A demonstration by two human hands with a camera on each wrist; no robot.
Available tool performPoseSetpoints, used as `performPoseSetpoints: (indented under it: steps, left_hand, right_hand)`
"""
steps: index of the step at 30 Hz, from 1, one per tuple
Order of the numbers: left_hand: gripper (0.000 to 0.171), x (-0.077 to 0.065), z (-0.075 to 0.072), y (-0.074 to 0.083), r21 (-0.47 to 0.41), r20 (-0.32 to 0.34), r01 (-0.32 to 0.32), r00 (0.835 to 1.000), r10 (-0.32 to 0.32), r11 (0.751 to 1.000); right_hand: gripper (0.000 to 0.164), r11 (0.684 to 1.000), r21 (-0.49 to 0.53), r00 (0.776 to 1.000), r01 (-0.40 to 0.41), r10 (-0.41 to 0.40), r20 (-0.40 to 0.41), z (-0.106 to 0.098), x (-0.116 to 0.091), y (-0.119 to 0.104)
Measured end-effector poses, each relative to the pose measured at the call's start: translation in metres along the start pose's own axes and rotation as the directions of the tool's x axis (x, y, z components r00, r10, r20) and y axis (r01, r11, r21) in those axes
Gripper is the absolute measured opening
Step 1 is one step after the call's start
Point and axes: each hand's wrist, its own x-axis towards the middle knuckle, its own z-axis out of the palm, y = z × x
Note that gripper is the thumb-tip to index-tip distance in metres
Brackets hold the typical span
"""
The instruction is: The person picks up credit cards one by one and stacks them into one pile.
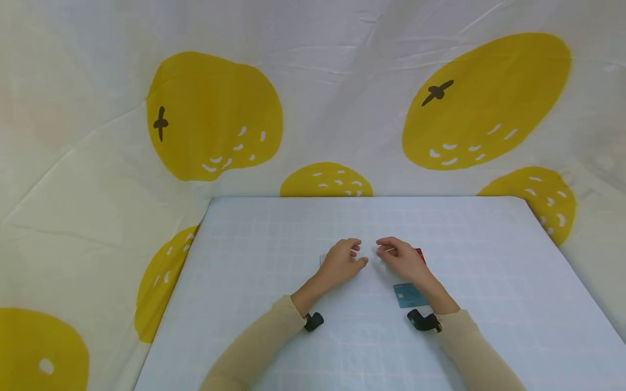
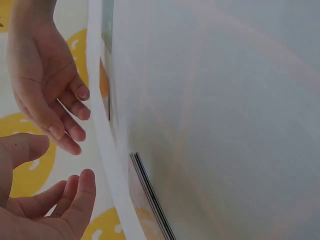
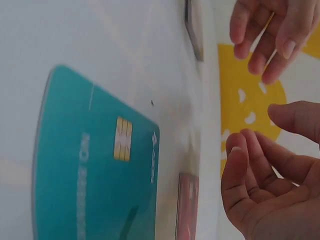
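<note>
My left hand (image 1: 342, 263) hovers over the table with fingers loosely bent and nothing between them. Behind it, mostly hidden, lies a thin flat thing (image 1: 321, 259); in the left wrist view it appears as a small stack of cards (image 2: 151, 202). Facing it across a small gap, my right hand (image 1: 403, 260) is also raised, its fingers relaxed and holding nothing. A teal chip card (image 1: 406, 295) lies flat beneath the right wrist, partly covered by it. Beyond the right hand a red card (image 1: 420, 253) peeks out; the right wrist view shows the red card's edge (image 3: 187, 205).
A white, faintly checked cloth covers the table (image 1: 264, 233). Behind and to the sides hangs a pale curtain (image 1: 337, 119) with large yellow fruit prints. Dark wrist cameras (image 1: 423, 320) sit on both wrists, just above the cloth.
</note>
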Motion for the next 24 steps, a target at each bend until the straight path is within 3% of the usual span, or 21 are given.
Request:
performPoseSetpoints:
  steps: [6,12,24]
  left_hand:
    - [0.049,0.014,0.019,0.019,0.033,0.096,-0.028,0.995,0.025,0.999]
    - [0.047,0.027,0.036,0.030,0.096,0.129,-0.055,0.991,0.043,0.994]
    - [0.049,0.048,0.065,0.041,0.277,0.164,-0.006,0.986,-0.041,0.961]
  right_hand:
    - [0.039,0.999,-0.012,0.999,-0.046,0.046,-0.015,-0.022,-0.006,0.010]
    - [0.042,0.997,-0.035,0.997,-0.075,0.074,-0.035,-0.040,-0.013,0.021]
    - [0.043,0.985,-0.134,0.993,-0.108,0.101,-0.056,-0.064,-0.014,0.048]
